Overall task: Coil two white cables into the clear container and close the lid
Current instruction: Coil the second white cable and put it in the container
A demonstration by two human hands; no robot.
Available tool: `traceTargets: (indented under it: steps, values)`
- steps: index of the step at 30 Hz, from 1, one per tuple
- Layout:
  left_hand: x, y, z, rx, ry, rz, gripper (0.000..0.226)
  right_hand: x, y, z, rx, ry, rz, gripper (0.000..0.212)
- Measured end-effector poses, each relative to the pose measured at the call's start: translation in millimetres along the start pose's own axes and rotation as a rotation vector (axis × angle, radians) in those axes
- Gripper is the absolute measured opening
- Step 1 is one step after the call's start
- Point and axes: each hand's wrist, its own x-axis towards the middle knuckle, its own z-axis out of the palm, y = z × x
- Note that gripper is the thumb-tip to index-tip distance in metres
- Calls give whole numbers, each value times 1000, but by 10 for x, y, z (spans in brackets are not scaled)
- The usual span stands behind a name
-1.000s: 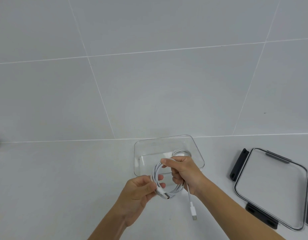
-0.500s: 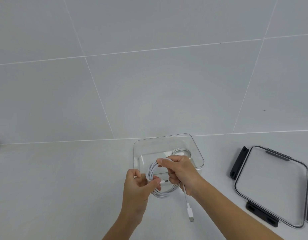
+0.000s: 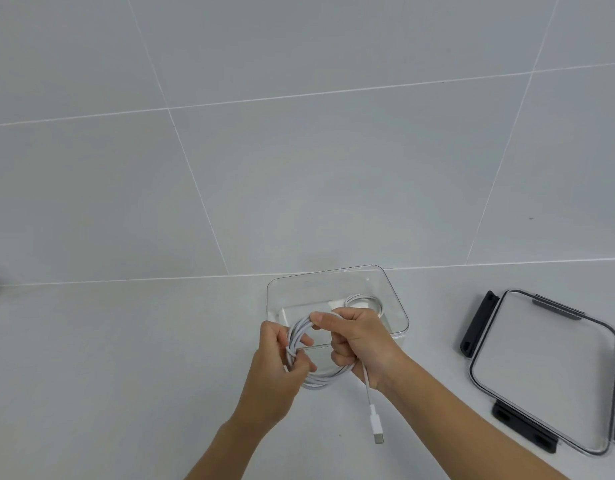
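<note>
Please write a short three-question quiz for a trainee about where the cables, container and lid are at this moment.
1. True or false: the lid is already clipped onto the container.
2. Where is the first coiled cable? A) inside the container B) on the lid C) on the floor
3. Fill in: the plug of the second cable hangs below the ____ hand.

Key:
1. False; the lid lies apart, to the right.
2. A
3. right; the left hand grips the loops too.
</note>
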Motion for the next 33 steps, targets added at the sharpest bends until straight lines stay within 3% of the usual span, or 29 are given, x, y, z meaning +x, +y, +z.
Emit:
traceTargets:
  steps: [5,10,14,18,22,25,30,33]
  values:
    - [48,29,-67,101,-133,110,34,5,30,-42,105,27,45,18]
    - [84,127,-127,-62,-402,-13,30,18,-54,-91,106,22,67,18]
    - [106,79,-192,39,-606,-58,35,14,-60,-149,104,14,92,18]
    - [115,53,-227,164,-610,2,7,11,-44,-163,61,-20,90,17]
    - [98,77,-241,100,-595,11,10,32,-41,-156,5,-44,76,16]
    - [115,-17,-231,107,-546,14,42,46,-41,-154,-11,-55,33,23]
    - [79,-66,-144,-57,-392,11,34,68,-53,-189,61,-127,-30,11]
    - [51,-69,-83,-231,-265,-33,24,81,-50,-238,152,-165,-11,16]
